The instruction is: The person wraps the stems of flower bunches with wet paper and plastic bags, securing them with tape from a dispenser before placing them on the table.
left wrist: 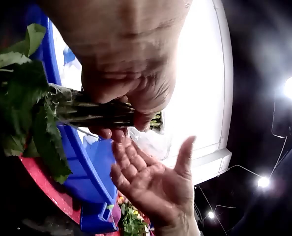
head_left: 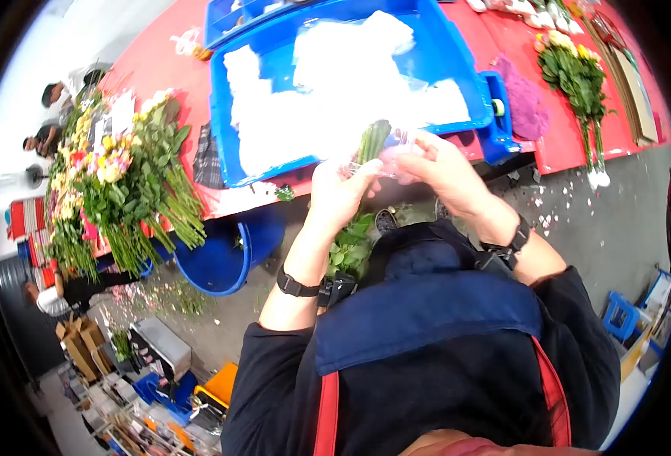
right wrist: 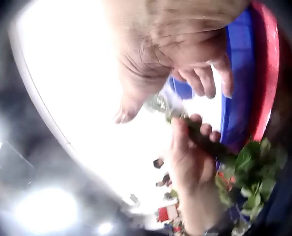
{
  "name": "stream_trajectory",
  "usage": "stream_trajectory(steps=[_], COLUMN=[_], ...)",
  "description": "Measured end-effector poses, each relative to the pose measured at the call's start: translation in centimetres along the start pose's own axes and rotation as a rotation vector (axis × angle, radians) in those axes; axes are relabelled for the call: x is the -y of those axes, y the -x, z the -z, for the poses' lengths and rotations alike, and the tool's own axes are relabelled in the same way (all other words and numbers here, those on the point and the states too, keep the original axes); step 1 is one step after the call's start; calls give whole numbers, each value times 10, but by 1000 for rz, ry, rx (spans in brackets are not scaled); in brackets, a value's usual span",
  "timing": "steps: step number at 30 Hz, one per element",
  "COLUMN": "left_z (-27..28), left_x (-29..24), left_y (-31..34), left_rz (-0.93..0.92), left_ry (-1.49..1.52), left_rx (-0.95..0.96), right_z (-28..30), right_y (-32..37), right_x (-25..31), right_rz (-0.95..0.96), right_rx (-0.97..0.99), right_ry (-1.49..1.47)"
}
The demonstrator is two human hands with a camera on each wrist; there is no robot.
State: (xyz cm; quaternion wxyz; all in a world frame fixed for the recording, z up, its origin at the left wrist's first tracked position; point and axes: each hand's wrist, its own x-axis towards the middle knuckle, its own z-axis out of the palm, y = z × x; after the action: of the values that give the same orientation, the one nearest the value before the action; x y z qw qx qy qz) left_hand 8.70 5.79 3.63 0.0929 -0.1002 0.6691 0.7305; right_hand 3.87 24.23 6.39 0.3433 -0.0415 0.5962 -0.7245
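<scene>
A bundle of cut flower stems [head_left: 373, 141] is gripped in my left hand [head_left: 334, 190], its cut ends pointing toward the tub. In the left wrist view, the thumb and fingers wrap round the stems, and clear film [left wrist: 62, 101] surrounds them near the leaves [left wrist: 20, 103]. The leafy part [head_left: 353, 247] hangs below the hand in the head view. Beside the stem ends is my right hand [head_left: 443, 171], its fingers spread and its thumb apart in the left wrist view. Thin clear plastic [right wrist: 158, 102] shows by the stem ends, close to the right fingers.
A blue tub [head_left: 225, 144] with overexposed white contents stands on the red-covered table [head_left: 149, 57]. Many flower bunches [head_left: 111, 171] lie at the left, another bunch [head_left: 575, 72] at the right near a purple cloth [head_left: 521, 99]. A blue bin [head_left: 214, 262] stands below the table's edge.
</scene>
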Motion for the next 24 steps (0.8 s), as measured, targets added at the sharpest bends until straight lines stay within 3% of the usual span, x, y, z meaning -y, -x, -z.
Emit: stream_trajectory(steps=[2,5,6,7,9,10,11,13,14,15,16,18,19,21,23,24], left_z=[-11,-30,-41,-52,-79,-92,-102,-121,-131,-141,-147,-167,-178,-208,-231,-240], left_x=[-2,-6,-10,-11,3,10,20,34,36,38,47,62,69,68,80,90], left_y=[-5,-10,-11,-12,-20,-24,-28,-35,-36,-37,-39,-45,-48,-54,-62,-67], left_rz=[50,130,193,259,158,119,17,44,50,57,29,18,15,118,160,169], left_ry=[131,132,71,8,-175,-271,-262,-370,-442,-515,-549,-733,-825,-1012,-1067,-1068], left_rx=[100,218,247,279,111,22,7,2,24,45,91,137,162,294,411,426], right_z=[16,35,37,35,50,60,70,104,135,166,190,254,272,284,276,268], right_y=[-5,-3,4,9,8,14,20,33,36,41,43,32,23,8,16,32], right_x=[-19,-41,-38,-39,-57,-60,-66,-66,-53,-37,-24,-27,-40,-45,-33,-19], right_rz=[50,674,540,443,535,371,412,455,503,260,117,142,51,1,91,268], right_rx=[-46,-266,-149,-67,-117,16,60,89,135,-3,-304,-476,-477,-216,-235,-208], right_ry=[20,867,1146,955,1197,1161,1161,996,1082,1200,1055,1152,1073,768,688,745])
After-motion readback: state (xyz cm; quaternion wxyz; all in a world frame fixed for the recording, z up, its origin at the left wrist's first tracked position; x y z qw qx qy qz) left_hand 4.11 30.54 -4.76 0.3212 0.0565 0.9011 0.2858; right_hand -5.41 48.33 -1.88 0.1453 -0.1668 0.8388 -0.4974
